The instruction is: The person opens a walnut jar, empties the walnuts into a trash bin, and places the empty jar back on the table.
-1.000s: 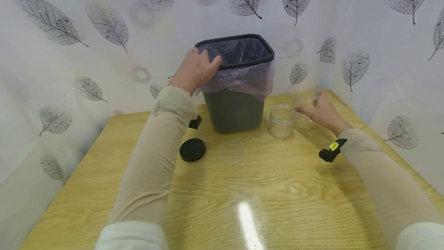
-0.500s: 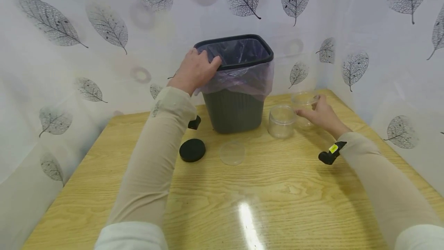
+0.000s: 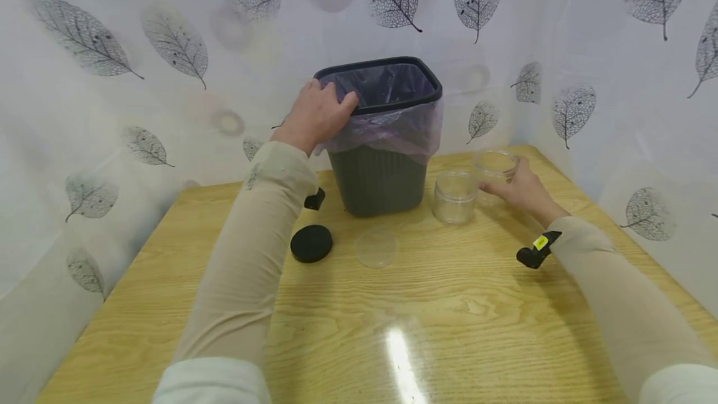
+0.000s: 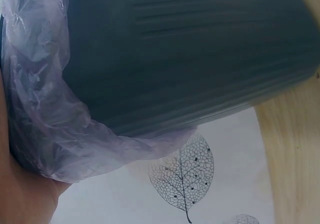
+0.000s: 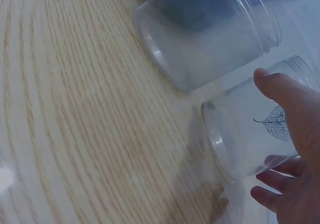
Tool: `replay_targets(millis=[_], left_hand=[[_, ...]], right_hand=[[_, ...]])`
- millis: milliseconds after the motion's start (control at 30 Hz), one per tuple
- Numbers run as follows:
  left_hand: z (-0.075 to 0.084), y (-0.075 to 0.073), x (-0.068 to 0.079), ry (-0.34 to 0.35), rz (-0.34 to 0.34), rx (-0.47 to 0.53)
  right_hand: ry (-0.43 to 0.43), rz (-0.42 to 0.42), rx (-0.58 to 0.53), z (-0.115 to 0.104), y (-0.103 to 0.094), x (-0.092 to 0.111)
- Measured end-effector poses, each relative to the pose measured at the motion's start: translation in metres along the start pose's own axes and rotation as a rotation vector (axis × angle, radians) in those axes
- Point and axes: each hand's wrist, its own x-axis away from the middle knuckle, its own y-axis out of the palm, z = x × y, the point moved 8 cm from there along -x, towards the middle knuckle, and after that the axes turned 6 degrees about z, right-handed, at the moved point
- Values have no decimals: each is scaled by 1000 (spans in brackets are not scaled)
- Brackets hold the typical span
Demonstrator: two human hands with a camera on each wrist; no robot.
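Observation:
My left hand (image 3: 318, 111) grips the near left corner of a dark grey trash bin (image 3: 377, 182), fingers over its black rim. A thin purple bag (image 3: 401, 129) lines the bin and folds down outside it; the left wrist view shows the bag (image 4: 40, 84) against the hand. My right hand (image 3: 524, 189) holds a clear, lidless jar (image 3: 493, 164) at the back right. In the right wrist view the thumb lies along one side of this jar (image 5: 250, 119), with the other fingers around the opposite side. A second clear jar (image 3: 454, 199) stands upright between it and the bin.
A black round lid (image 3: 311, 243) lies on the wooden table (image 3: 426, 304) in front of the bin. Right of the lid lies a clear flat disc (image 3: 376, 248). A leaf-printed white curtain (image 3: 168, 98) hangs behind the table and along its sides.
My right hand and the jar in it have come down slightly, and the jar's rim shows more clearly. The left hand keeps its grip on the bin's rim.

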Motion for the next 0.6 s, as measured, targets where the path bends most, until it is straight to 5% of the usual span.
replay_targets(millis=[333, 600], left_hand=[[0, 0, -1, -32, 15, 52], [-4, -2, 0, -37, 97, 125]], right_hand=[[-53, -57, 9, -6, -7, -1], [-178, -22, 55, -34, -24, -5]])
